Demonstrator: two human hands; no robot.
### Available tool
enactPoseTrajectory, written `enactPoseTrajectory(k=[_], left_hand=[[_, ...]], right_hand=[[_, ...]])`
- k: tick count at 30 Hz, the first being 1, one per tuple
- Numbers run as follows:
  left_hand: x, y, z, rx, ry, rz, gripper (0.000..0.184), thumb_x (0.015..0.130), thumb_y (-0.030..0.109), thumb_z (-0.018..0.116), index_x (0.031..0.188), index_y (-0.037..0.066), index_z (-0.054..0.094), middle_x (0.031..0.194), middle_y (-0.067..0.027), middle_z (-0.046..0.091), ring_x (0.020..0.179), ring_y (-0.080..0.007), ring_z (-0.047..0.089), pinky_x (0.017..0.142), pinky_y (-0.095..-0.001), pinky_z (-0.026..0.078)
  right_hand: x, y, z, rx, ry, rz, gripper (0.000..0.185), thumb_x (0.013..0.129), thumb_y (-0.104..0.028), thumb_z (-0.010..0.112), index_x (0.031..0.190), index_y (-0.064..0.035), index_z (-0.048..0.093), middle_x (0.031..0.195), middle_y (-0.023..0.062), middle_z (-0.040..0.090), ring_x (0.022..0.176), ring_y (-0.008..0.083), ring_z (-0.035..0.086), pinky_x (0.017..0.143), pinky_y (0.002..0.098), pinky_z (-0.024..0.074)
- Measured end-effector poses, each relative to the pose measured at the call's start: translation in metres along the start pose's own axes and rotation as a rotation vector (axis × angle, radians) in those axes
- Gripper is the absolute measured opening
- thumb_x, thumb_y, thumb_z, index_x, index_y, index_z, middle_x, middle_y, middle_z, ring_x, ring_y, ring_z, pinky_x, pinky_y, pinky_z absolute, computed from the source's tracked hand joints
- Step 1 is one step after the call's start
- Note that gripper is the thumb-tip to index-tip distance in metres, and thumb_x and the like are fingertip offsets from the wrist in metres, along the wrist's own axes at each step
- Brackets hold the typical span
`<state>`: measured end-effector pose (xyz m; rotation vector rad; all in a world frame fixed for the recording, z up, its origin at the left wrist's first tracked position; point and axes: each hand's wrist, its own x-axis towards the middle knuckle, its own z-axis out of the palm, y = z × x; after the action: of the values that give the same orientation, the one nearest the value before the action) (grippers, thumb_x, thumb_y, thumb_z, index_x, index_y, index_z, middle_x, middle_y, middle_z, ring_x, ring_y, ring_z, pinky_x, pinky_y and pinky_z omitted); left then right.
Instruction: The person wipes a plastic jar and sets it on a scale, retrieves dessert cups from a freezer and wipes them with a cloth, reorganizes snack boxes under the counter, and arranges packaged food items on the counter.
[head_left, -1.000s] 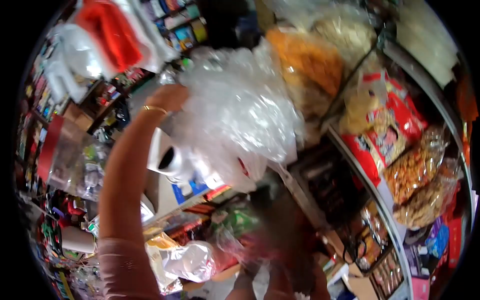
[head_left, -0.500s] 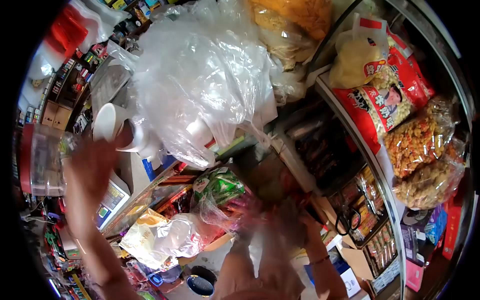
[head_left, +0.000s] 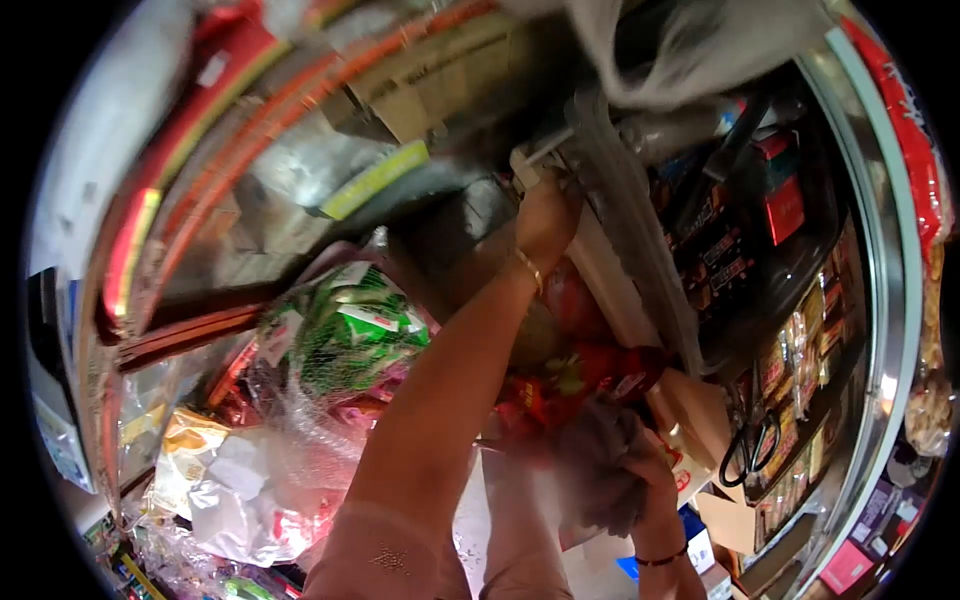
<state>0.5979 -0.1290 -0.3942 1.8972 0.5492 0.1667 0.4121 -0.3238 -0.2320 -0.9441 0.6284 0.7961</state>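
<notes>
My left hand (head_left: 548, 218), with a thin gold bracelet, reaches forward to the top end of a long pale edge (head_left: 610, 265). Its fingers look closed there, but what they hold is too dark and small to make out. Lower right, my right hand (head_left: 655, 478), wearing a dark bracelet, is closed on a crumpled greyish cloth (head_left: 600, 475). Red packaging (head_left: 575, 385) lies just above the cloth. Left of my left forearm, green packets (head_left: 365, 325) sit inside a net bag.
A glass case with a metal rim (head_left: 885, 330) curves down the right side, with snack packets (head_left: 790, 365) in it. Black scissors (head_left: 750, 450) hang beside an open carton (head_left: 725, 515). White and gold bags (head_left: 235, 495) lie lower left. Orange-edged glass shelving (head_left: 210, 200) stands upper left.
The view has moved closer and lower, so the large clear bags and white cups are gone. My left hand has moved from the far left to the centre. The cloth in my right hand now shows.
</notes>
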Motion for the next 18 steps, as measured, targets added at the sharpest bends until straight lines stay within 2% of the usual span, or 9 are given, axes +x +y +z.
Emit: enactPoseTrajectory(k=[4,7,9,11,12,13,15,17,18], left_hand=[[0.005,-0.016,0.001,0.133,0.042,0.105,0.022,0.083,0.018,0.055,0.09,-0.002,0.059,0.079,-0.0234,0.061,0.068,-0.0324,0.061,0.06,-0.0386,0.048],[-0.005,-0.026,-0.019,-0.048,-0.022,0.151,0.018,0.085,0.018,0.054,0.085,0.0,0.06,0.067,-0.0121,0.059,0.053,-0.0242,0.054,0.051,-0.0329,0.044],[-0.023,-0.022,-0.045,-0.583,-0.079,-0.245,0.018,0.087,0.02,0.054,0.083,0.004,0.06,0.059,-0.0012,0.05,0.048,-0.0118,0.043,0.044,-0.0248,0.036],[-0.048,-0.014,-0.07,-0.695,0.123,-0.215,0.019,0.088,0.023,0.053,0.077,0.008,0.057,0.057,0.005,0.042,0.048,-0.0038,0.038,0.041,-0.0197,0.029],[-0.049,-0.034,-0.077,-0.769,0.171,-0.13,0.022,0.089,0.026,0.052,0.073,0.011,0.053,0.055,0.0057,0.04,0.046,-0.0039,0.036,0.038,-0.0197,0.027],[-0.063,-0.011,-0.094,-0.731,0.275,-0.302,0.026,0.089,0.029,0.052,0.068,0.013,0.048,0.053,0.0058,0.037,0.043,-0.0046,0.033,0.037,-0.0201,0.024],[-0.082,0.001,-0.118,-0.976,0.384,-0.359,0.032,0.088,0.028,0.054,0.061,0.015,0.042,0.051,0.0056,0.033,0.042,-0.0042,0.028,0.037,-0.0209,0.021],[-0.102,0.016,-0.138,-0.96,0.506,-0.336,0.034,0.088,0.028,0.054,0.06,0.015,0.039,0.05,0.0046,0.033,0.042,-0.0051,0.027,0.037,-0.0211,0.021],[-0.112,0.01,-0.151,-0.581,0.534,-0.103,0.035,0.089,0.026,0.052,0.059,0.014,0.037,0.05,0.0042,0.033,0.042,-0.0052,0.027,0.037,-0.021,0.021]], right_hand=[[0.02,-0.009,0.001,0.098,0.002,-0.028,0.053,0.073,-0.005,0.053,0.123,0.0048,0.04,0.116,0.0148,0.051,0.105,0.0242,0.052,0.092,0.0332,0.0426],[0.032,-0.015,0.008,0.066,-0.023,-0.038,0.051,0.074,-0.004,0.052,0.123,0.0049,0.041,0.115,0.0145,0.052,0.104,0.0242,0.052,0.092,0.0334,0.042],[0.041,-0.019,0.018,0.049,-0.056,-0.06,0.051,0.074,-0.002,0.051,0.123,0.005,0.041,0.114,0.0144,0.052,0.104,0.0239,0.052,0.092,0.0335,0.0417],[0.054,-0.022,0.026,0.003,0.069,-0.117,0.05,0.075,0.0,0.051,0.124,0.0045,0.041,0.115,0.0143,0.052,0.104,0.023,0.052,0.092,0.0329,0.0412],[0.066,-0.022,0.031,-0.104,0.094,-0.217,0.048,0.077,0.0,0.05,0.123,0.0043,0.041,0.114,0.0136,0.052,0.104,0.0222,0.052,0.091,0.0324,0.0415],[0.081,-0.024,0.036,-0.211,0.115,-0.315,0.046,0.078,0.0,0.049,0.123,0.0042,0.041,0.114,0.0129,0.053,0.104,0.0215,0.052,0.09,0.0318,0.0418],[0.114,-0.031,0.039,-0.904,0.069,-0.68,0.045,0.08,-0.001,0.05,0.124,0.0025,0.04,0.122,0.015,0.047,0.111,0.0252,0.048,0.092,0.0343,0.0401],[0.143,-0.038,0.055,-1.303,0.11,-0.899,0.047,0.079,0.002,0.049,0.125,0.0018,0.039,0.126,0.0167,0.043,0.113,0.0283,0.045,0.095,0.0353,0.038],[0.157,-0.039,0.059,-1.706,0.159,-1.104,0.049,0.078,0.005,0.048,0.126,0.0011,0.039,0.13,0.0183,0.039,0.115,0.0314,0.043,0.098,0.0362,0.036]])
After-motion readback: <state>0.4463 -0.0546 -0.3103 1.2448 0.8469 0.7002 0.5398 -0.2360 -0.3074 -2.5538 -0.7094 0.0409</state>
